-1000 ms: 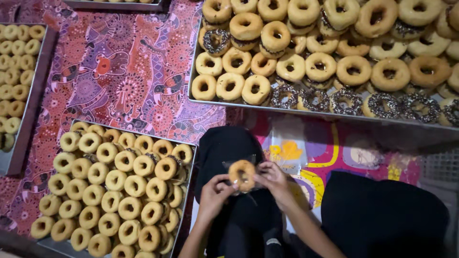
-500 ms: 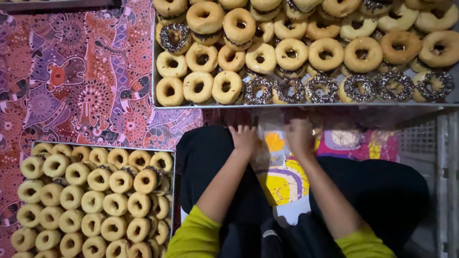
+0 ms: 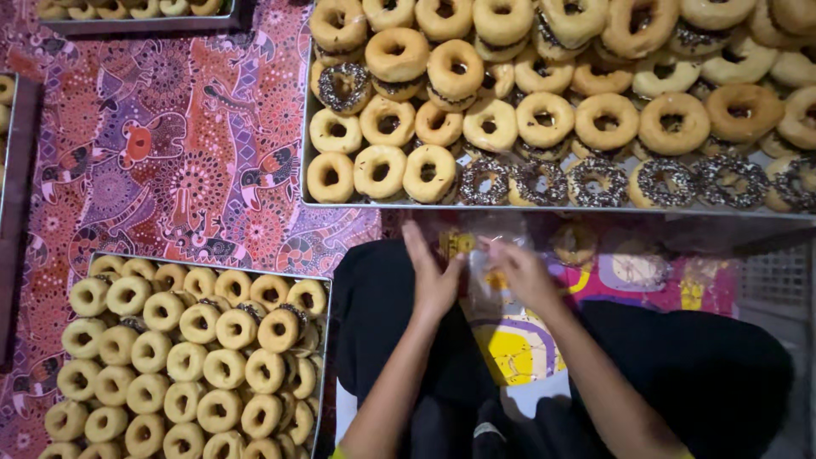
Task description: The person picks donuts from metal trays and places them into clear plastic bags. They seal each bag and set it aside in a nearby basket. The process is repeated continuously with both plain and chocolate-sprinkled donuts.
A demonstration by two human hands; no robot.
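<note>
A person sits on the floor and looks down at two bare hands in the lower middle of the frame. The left hand [image 3: 435, 276] and the right hand [image 3: 520, 270] are close together. Between them is a thin clear plastic bag [image 3: 486, 255]. Both hands hold the bag, the left one with its fingers up along one side and the right one pinching the other side. The bag is see-through and a bit blurry, so it is hard to tell if anything is inside it.

The bag sits just below the near edge of a big metal tray [image 3: 544, 207] in the upper right of the frame. That tray is piled with golden doughnuts [image 3: 544, 119]. Along its near edge is a row of doughnuts with dark chocolate and sprinkles [image 3: 599, 180].

In the lower left of the frame is a second tray [image 3: 325, 340], packed tight with smaller, paler doughnuts [image 3: 153, 353]. It is just beside the person's left knee.

The person wears dark trousers [image 3: 374, 314]. On the lap lies a bright cloth [image 3: 518, 348] with yellow, purple and pink shapes. One more doughnut [image 3: 575, 242] lies on the cloth to the right of the hands, near the big tray.

A red patterned mat [image 3: 178, 161] with dots and animals fills the upper left. More trays show at the top left and left edges.
</note>
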